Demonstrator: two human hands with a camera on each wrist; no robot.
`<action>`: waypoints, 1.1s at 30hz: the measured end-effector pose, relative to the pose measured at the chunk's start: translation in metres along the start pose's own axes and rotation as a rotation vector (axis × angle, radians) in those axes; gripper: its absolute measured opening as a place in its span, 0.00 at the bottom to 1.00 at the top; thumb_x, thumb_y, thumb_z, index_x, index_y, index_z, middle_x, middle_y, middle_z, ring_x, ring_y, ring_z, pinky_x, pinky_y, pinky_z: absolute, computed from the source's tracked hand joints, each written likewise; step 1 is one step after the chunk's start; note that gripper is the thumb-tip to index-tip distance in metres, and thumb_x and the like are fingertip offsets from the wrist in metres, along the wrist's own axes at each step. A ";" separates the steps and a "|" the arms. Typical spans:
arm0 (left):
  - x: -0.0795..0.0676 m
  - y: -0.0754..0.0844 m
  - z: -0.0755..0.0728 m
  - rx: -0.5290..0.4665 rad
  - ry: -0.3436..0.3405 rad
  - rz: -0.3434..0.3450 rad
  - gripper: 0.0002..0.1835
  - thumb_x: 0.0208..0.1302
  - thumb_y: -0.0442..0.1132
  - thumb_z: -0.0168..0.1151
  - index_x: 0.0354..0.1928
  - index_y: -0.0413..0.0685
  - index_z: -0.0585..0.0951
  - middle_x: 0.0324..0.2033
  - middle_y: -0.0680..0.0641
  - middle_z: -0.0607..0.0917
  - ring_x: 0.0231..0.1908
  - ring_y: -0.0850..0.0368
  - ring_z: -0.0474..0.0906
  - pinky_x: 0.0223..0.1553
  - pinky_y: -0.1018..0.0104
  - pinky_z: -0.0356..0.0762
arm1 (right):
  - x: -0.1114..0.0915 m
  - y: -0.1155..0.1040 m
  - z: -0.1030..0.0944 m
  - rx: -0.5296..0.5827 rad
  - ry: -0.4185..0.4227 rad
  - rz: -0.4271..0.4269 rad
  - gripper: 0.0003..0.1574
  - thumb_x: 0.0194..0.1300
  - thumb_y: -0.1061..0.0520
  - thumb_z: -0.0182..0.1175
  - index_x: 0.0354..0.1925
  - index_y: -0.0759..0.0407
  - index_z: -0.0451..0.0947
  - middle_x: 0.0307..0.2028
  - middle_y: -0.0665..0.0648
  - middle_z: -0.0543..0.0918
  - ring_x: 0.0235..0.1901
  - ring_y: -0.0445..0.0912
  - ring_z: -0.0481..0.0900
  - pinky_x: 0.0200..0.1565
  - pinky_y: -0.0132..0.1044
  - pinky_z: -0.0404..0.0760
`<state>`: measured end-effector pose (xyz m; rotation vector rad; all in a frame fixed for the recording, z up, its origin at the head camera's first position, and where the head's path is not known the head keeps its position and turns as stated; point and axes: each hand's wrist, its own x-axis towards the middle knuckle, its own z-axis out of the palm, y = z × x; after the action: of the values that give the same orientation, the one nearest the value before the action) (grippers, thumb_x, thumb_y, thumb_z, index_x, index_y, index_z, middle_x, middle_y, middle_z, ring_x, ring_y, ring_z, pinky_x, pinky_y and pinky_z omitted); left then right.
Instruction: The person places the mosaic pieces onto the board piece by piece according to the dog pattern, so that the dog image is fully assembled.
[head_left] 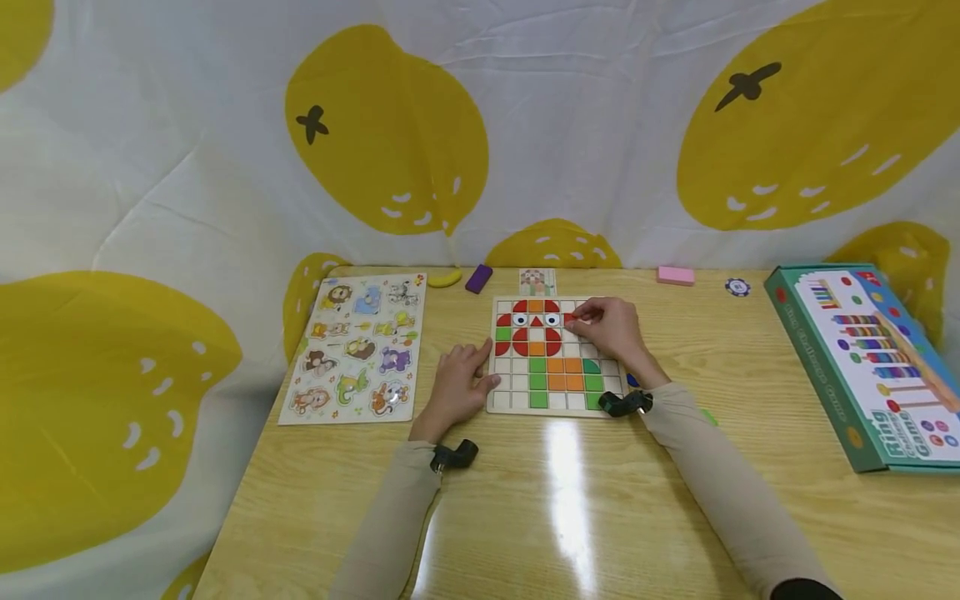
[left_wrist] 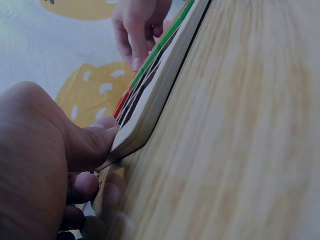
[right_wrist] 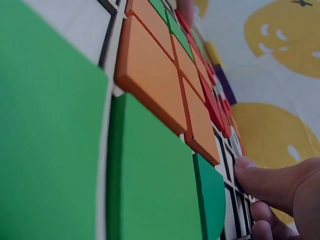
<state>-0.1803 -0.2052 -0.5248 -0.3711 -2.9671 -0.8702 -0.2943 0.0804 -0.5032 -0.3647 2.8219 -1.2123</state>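
Note:
A wooden grid board [head_left: 504, 402] lies on the table, partly filled with red, orange, green and eye-patterned tiles. My left hand [head_left: 456, 385] rests at its left side; in the left wrist view the thumb [left_wrist: 102, 132] touches the board's edge near a corner. At the upper right of the grid, my right hand [head_left: 611, 327] pinches a small red tile [head_left: 569, 317] beside an eye tile [head_left: 552, 319]. In the right wrist view, green tiles [right_wrist: 150, 165] and orange tiles [right_wrist: 150, 70] stand large in front, and the pinched tile cannot be made out.
A small pattern card [head_left: 537, 282] lies behind the board. To the left is an animal puzzle [head_left: 348, 350], with a yellow banana piece [head_left: 445, 279] and purple block [head_left: 478, 279] nearby. Rightward are a pink block [head_left: 676, 276], a poker chip [head_left: 737, 287] and a game box [head_left: 870, 367].

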 end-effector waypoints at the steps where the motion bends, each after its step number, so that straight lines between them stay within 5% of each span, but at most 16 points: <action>1: 0.000 0.000 0.000 0.002 -0.002 -0.001 0.36 0.65 0.50 0.62 0.73 0.49 0.66 0.28 0.55 0.69 0.34 0.57 0.61 0.44 0.60 0.56 | 0.000 -0.001 0.000 -0.001 -0.001 0.000 0.15 0.57 0.49 0.73 0.38 0.57 0.87 0.34 0.55 0.87 0.30 0.47 0.79 0.34 0.38 0.74; 6: 0.001 0.003 0.001 0.005 -0.010 -0.007 0.36 0.66 0.50 0.62 0.73 0.50 0.66 0.28 0.55 0.69 0.34 0.57 0.61 0.43 0.60 0.56 | -0.006 0.003 -0.009 0.036 -0.020 -0.010 0.18 0.58 0.48 0.73 0.43 0.57 0.87 0.38 0.57 0.86 0.33 0.48 0.78 0.35 0.38 0.74; 9: 0.002 0.004 0.002 0.003 -0.015 -0.002 0.36 0.66 0.50 0.62 0.73 0.49 0.65 0.28 0.55 0.69 0.34 0.57 0.61 0.44 0.60 0.57 | -0.021 0.012 -0.031 0.054 -0.004 -0.033 0.21 0.59 0.47 0.72 0.47 0.56 0.86 0.40 0.57 0.83 0.35 0.48 0.77 0.36 0.36 0.73; 12: 0.001 0.005 0.001 0.006 -0.011 -0.003 0.36 0.66 0.50 0.62 0.73 0.49 0.65 0.29 0.55 0.69 0.34 0.57 0.61 0.44 0.60 0.57 | -0.049 0.023 -0.067 0.003 -0.031 -0.060 0.24 0.60 0.46 0.71 0.50 0.57 0.85 0.42 0.58 0.84 0.37 0.48 0.78 0.36 0.34 0.75; 18: -0.002 0.000 -0.002 0.018 0.004 -0.029 0.37 0.65 0.51 0.63 0.73 0.50 0.65 0.29 0.55 0.69 0.35 0.57 0.61 0.45 0.59 0.58 | -0.121 0.051 -0.132 -0.177 -0.232 -0.049 0.30 0.57 0.45 0.72 0.54 0.58 0.82 0.43 0.57 0.85 0.36 0.46 0.79 0.33 0.34 0.75; 21: -0.003 -0.003 -0.002 0.022 0.005 -0.036 0.37 0.65 0.51 0.62 0.73 0.51 0.65 0.29 0.55 0.69 0.35 0.57 0.62 0.45 0.59 0.58 | -0.147 0.066 -0.136 -0.215 -0.248 -0.075 0.30 0.53 0.47 0.75 0.52 0.56 0.83 0.40 0.52 0.85 0.34 0.42 0.78 0.34 0.34 0.76; 24: -0.004 -0.005 -0.002 0.014 0.017 -0.028 0.36 0.65 0.51 0.63 0.73 0.51 0.66 0.29 0.55 0.69 0.35 0.57 0.62 0.44 0.59 0.57 | -0.160 0.073 -0.128 -0.228 -0.179 -0.107 0.24 0.52 0.49 0.76 0.47 0.54 0.84 0.36 0.49 0.83 0.32 0.40 0.78 0.34 0.35 0.77; 33: -0.001 0.001 0.002 -0.001 0.019 -0.003 0.36 0.65 0.50 0.63 0.73 0.50 0.67 0.28 0.55 0.69 0.34 0.57 0.61 0.43 0.60 0.56 | -0.157 0.078 -0.128 -0.243 -0.116 -0.060 0.13 0.54 0.51 0.75 0.34 0.52 0.81 0.26 0.46 0.79 0.25 0.35 0.74 0.28 0.31 0.73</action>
<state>-0.1792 -0.2036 -0.5257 -0.3562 -2.9506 -0.8699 -0.1745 0.2597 -0.4789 -0.5166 2.8789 -0.8268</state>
